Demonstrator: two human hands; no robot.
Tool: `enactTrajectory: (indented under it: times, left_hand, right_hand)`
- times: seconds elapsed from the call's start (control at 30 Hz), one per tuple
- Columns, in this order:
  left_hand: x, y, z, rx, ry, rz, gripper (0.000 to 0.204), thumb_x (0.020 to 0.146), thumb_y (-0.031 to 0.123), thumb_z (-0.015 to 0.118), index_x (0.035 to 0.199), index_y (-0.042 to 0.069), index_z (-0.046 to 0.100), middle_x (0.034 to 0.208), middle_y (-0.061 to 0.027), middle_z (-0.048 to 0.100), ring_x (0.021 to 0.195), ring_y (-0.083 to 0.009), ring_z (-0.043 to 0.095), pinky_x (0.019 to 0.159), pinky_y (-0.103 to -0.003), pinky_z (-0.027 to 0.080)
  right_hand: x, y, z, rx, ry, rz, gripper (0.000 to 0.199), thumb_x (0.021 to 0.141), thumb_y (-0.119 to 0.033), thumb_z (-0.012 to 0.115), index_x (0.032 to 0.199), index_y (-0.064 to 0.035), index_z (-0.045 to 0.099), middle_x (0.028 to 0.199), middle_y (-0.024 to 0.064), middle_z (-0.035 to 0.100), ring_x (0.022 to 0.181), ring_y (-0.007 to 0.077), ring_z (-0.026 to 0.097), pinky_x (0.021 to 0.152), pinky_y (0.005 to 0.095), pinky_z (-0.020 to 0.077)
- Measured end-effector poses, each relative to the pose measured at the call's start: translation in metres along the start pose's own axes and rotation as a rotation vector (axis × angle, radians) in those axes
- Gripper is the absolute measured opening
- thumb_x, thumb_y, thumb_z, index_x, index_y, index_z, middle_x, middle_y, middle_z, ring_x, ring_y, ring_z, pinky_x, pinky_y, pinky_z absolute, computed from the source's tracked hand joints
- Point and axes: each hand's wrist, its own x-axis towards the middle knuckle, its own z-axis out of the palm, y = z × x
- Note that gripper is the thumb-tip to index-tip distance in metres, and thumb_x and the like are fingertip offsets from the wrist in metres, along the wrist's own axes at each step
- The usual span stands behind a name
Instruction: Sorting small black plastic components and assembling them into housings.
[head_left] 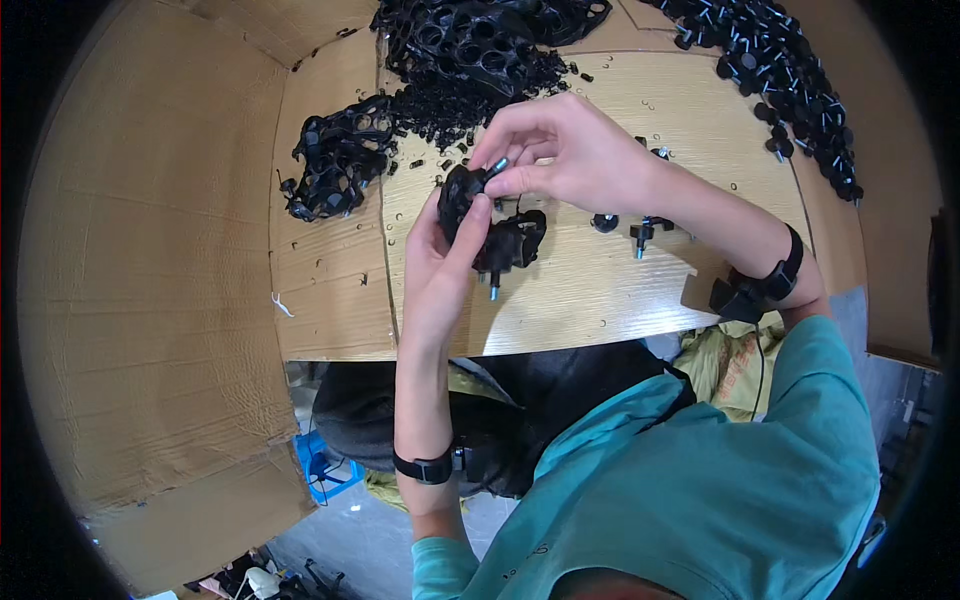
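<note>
My left hand [440, 250] is closed around a black moulded plastic piece [458, 195], with the thumb pressed on its near side. Above it, my right hand [565, 155] pinches a black-headed bolt [497, 168] whose bare metal shank points up and right. Whether the bolt is still joined to the black piece cannot be made out. Just below the fingers is another black moulded part [515, 240] with a metal shank sticking down; it may be linked to the held piece. To the right, a few loose black-headed bolts [641, 238] lie on the wooden table [570, 310].
A tangle of black plastic frames [340, 160] sits at the left, and a larger heap [470, 45] at the back with small black bits [440, 115] around it. Many black-headed bolts [770, 75] are piled far right. Cardboard walls [160, 250] flank the table.
</note>
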Motion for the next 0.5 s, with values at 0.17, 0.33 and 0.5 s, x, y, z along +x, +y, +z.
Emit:
enactTrajectory:
  times: [0.17, 0.33, 0.5]
  left_hand:
    - [0.003, -0.005, -0.017, 0.042, 0.08, -0.017, 0.028, 0.101, 0.033, 0.053, 0.086, 0.009, 0.056, 0.071, 0.0038, 0.051, 0.065, -0.0042, 0.044, 0.059, -0.02, 0.035]
    - [0.009, -0.008, -0.041, -0.199, 0.211, -0.118, 0.031, 0.101, 0.037, 0.052, 0.089, 0.01, 0.058, 0.077, 0.0019, 0.055, 0.069, -0.0075, 0.051, 0.063, -0.022, 0.04]
    - [0.004, 0.0, -0.023, -0.242, 0.167, -0.137, 0.026, 0.101, 0.032, 0.052, 0.099, 0.007, 0.056, 0.083, -0.0006, 0.058, 0.071, -0.0088, 0.056, 0.063, -0.024, 0.049]
  right_hand:
    - [0.001, 0.009, -0.022, 0.194, -0.011, 0.127, 0.014, 0.089, -0.006, 0.068, 0.102, -0.0005, 0.067, 0.089, 0.0056, 0.07, 0.078, 0.0098, 0.067, 0.074, 0.0227, 0.0545]
    - [-0.014, 0.02, -0.058, -0.168, 0.129, 0.143, 0.011, 0.091, -0.009, 0.065, 0.1, -0.0021, 0.067, 0.089, 0.0059, 0.07, 0.08, 0.0126, 0.068, 0.07, 0.0244, 0.0533]
    - [-0.034, 0.03, -0.027, -0.746, 0.245, -0.269, 0.025, 0.086, -0.016, 0.07, 0.106, -0.0019, 0.065, 0.098, 0.0147, 0.065, 0.087, 0.0235, 0.066, 0.076, 0.0379, 0.0537]
